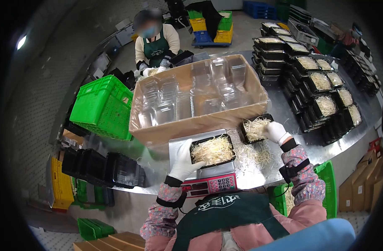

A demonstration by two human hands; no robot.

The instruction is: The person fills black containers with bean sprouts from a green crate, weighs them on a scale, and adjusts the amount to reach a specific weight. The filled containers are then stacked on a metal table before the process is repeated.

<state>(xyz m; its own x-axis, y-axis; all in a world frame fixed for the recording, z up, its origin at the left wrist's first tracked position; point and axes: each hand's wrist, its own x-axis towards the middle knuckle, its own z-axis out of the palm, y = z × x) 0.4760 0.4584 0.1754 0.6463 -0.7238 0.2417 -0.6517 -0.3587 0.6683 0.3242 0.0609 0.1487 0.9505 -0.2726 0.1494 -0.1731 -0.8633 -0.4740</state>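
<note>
My left hand (184, 162), in a white glove, lies at the left edge of a black tray of bean sprouts (212, 150), thumb along its near side. That tray rests on a scale (209, 184) with a red front panel. My right hand (276, 132), also gloved, is at the right side of a second black tray of sprouts (255, 128), its fingers bent in among the sprouts. Loose sprouts (260, 155) are scattered on the metal table beside the scale.
A large cardboard box of clear plastic lids (199, 120) stands beyond the scale. Filled trays (321, 81) are stacked at right, empty black trays (120, 169) at left. A green crate (101, 104) stands left of the box. A co-worker (156, 46) handles sprouts across the table.
</note>
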